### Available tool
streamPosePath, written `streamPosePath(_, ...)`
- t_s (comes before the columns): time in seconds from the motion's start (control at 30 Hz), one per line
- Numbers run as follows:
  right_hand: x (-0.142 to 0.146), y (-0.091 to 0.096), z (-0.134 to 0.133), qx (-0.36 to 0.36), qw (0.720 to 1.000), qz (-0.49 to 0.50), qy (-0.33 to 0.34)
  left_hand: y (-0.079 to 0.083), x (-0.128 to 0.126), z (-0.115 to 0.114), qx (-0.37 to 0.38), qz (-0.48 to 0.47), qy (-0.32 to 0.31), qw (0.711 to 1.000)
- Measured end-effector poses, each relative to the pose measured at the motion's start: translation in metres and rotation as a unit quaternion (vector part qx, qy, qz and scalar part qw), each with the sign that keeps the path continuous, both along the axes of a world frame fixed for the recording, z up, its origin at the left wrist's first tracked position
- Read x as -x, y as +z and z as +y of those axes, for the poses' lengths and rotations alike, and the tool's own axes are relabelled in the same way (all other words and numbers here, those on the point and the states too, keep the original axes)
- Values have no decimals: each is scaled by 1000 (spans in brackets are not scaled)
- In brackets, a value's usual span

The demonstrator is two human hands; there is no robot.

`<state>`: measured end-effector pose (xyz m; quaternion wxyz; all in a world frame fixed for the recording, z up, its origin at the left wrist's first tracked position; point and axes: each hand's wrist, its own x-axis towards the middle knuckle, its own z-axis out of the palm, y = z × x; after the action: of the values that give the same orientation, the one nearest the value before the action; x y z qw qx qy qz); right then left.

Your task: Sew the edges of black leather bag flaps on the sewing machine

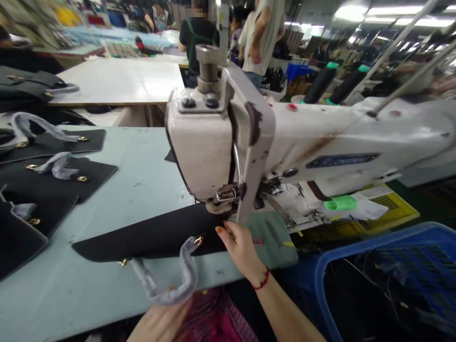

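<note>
A black leather-like bag panel (153,237) lies on the pale green sewing table (107,294), its far end under the presser foot (221,205) of a white industrial sewing machine (213,152). My right hand (242,247), with a red string at the wrist, has its fingertips on the panel beside the foot. A grey handle wrapped in plastic film (167,280) arcs from the panel's brass fittings towards my left hand (160,325), which holds its lower bend at the table's near edge. A grey-green cloth pad (274,237) lies under the machine's front.
Several black panels with wrapped handles (53,175) lie stacked at the table's left. A blue plastic crate (356,247) stands at lower right. A yellow tray (377,213) lies beyond the needle area. Co-workers stand behind a white table (121,80).
</note>
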<state>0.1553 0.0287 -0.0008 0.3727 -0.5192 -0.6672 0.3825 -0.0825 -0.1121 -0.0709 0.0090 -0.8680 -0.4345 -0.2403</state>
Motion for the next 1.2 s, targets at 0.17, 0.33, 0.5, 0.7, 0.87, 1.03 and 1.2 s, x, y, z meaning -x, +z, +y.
streamPosePath(0.17,13,-2,-5,29,997,56,-32,-9,-11,84,-104,-34,155,982)
streamPosePath(0.33,18,-3,-11,42,994,97,-43,28,-9,122,-149,-16,118,982)
streamPosePath(0.5,17,-1,-14,65,989,125,-47,73,4,131,-122,-4,-81,989)
streamPosePath(0.7,10,7,-12,80,989,121,-34,88,-3,127,-101,-19,-91,991)
streamPosePath(0.87,8,10,-10,99,987,122,-27,89,-4,126,-90,-16,-92,992)
streamPosePath(1.03,10,12,-5,109,985,130,-25,87,3,134,-64,-19,-104,992)
streamPosePath(1.2,11,15,5,112,987,117,-23,87,3,144,-58,-45,-97,993)
